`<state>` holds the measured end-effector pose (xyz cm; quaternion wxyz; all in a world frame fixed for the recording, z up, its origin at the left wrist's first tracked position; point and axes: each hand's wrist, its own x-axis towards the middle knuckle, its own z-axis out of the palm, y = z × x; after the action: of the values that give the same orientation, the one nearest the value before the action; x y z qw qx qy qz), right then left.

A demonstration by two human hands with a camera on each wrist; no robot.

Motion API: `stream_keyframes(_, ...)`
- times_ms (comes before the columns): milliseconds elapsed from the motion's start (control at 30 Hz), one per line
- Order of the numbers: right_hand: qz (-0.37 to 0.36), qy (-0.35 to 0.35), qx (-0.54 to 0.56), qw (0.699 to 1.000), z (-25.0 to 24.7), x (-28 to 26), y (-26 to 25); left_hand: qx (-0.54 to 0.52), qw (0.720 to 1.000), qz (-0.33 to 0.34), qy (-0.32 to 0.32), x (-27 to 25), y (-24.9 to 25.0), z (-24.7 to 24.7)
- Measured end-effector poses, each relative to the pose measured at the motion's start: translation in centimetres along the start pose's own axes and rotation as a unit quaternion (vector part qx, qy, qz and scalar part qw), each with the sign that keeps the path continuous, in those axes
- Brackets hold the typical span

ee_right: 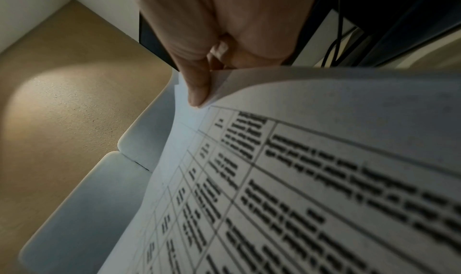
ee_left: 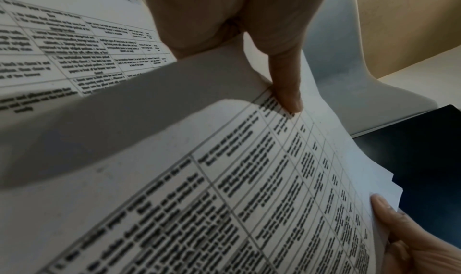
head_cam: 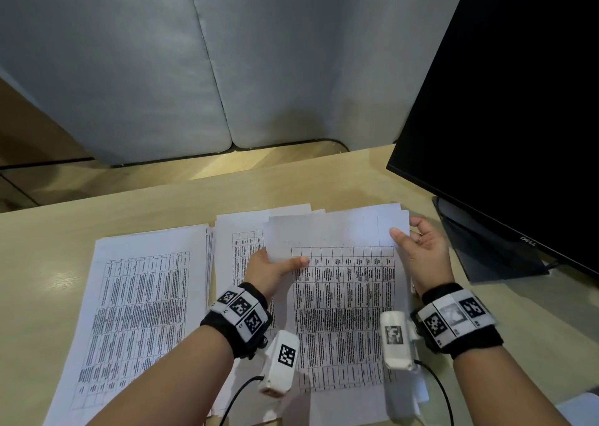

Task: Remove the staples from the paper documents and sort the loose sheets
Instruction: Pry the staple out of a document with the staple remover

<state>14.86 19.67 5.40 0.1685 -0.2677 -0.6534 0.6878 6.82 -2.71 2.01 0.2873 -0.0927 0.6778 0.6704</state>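
Observation:
A printed document [head_cam: 343,312] with a table lies on the desk in front of me, its far part lifted and curled up, showing a blank area [head_cam: 324,234]. My left hand [head_cam: 285,263] grips the lifted sheets at their left edge, thumb [ee_left: 286,92] on top and fingers hidden beneath. My right hand [head_cam: 408,234] pinches the right edge of the same sheets, thumb [ee_right: 199,88] in front and fingers behind. Several sheet edges fan out at that far right corner [ee_left: 391,181]. No staple shows in any view.
A thick stack of printed pages [head_cam: 139,312] lies to the left, with another pile [head_cam: 240,240] between it and the held document. A black monitor [head_cam: 502,117] and its stand [head_cam: 486,247] crowd the right. A grey partition [head_cam: 162,69] closes off the desk [head_cam: 97,211] behind.

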Motion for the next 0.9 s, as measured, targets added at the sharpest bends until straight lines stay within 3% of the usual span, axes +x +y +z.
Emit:
stream_keyframes(267, 0.008, -0.026, -0.011, 1.0, -0.2, 0.0, -0.2, -0.002, 1.0, 0.009, 0.008, 0.0, -0.2, 0.0)
stream_keyframes(400, 0.045, 0.057, -0.081, 0.994, -1.7, 1.2, 1.4, 0.019, 1.0, 0.024, 0.006, -0.1, -0.3, 0.1)
stream_keyframes(467, 0.089, 0.094, -0.198, 0.972, -3.2, 2.0, 2.9, 0.018, 0.999, 0.035, 0.002, -0.4, -0.4, 0.1)
stream_keyframes(567, 0.214, 0.075, -0.416, 0.881, -5.0, 2.2, 5.1, 0.018, 0.999, 0.034, -0.001, -0.4, -0.6, 0.1)
stream_keyframes(633, 0.26, 0.077, -0.463, 0.844, -5.4, 1.9, 5.6, 0.022, 0.999, 0.036, 0.008, -0.4, -0.4, 0.1)
stream_keyframes(767, 0.254, 0.045, -0.532, 0.806, -5.2, 1.3, 5.9, 0.034, 0.998, 0.047, 0.013, -1.0, 0.0, 0.3)
stream_keyframes(900, 0.267, 0.058, -0.526, 0.806, -5.0, 0.9, 5.8, 0.031, 0.999, 0.039, 0.017, -1.1, -0.1, 0.2)
